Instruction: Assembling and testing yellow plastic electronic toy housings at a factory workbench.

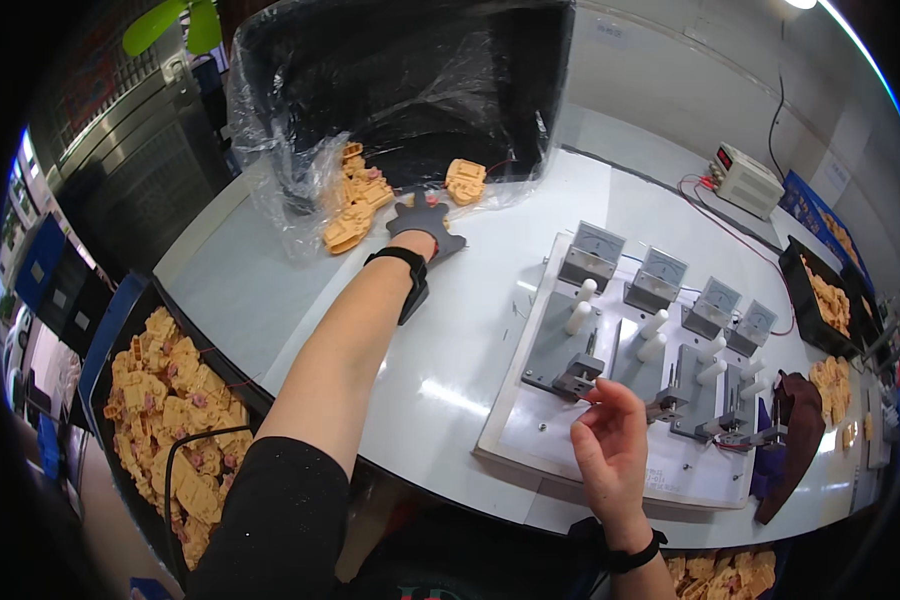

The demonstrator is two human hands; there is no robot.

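Observation:
My left arm stretches to the far side of the table, where my left hand (425, 225) is beside yellow plastic parts (355, 205) in the mouth of a clear plastic bag (290, 190). A dark grey star-shaped piece on the back of that hand hides its fingers. One yellow part (465, 182) lies just beyond it. My right hand (613, 445) is at the front of a white test fixture (515, 420), thumb apart from the loosely curled fingers. Its fingertips are at a small grey clamp block (578, 375), and I cannot tell whether they touch. Nothing shows in this hand.
Several analog meters (592, 250) and white posts (653, 335) stand on the fixture. A black bin (400, 80) lies behind the bag. Yellow parts fill a crate (95, 375) at lower left. A power supply (748, 180) with wires and another black bin (795, 265) are at right.

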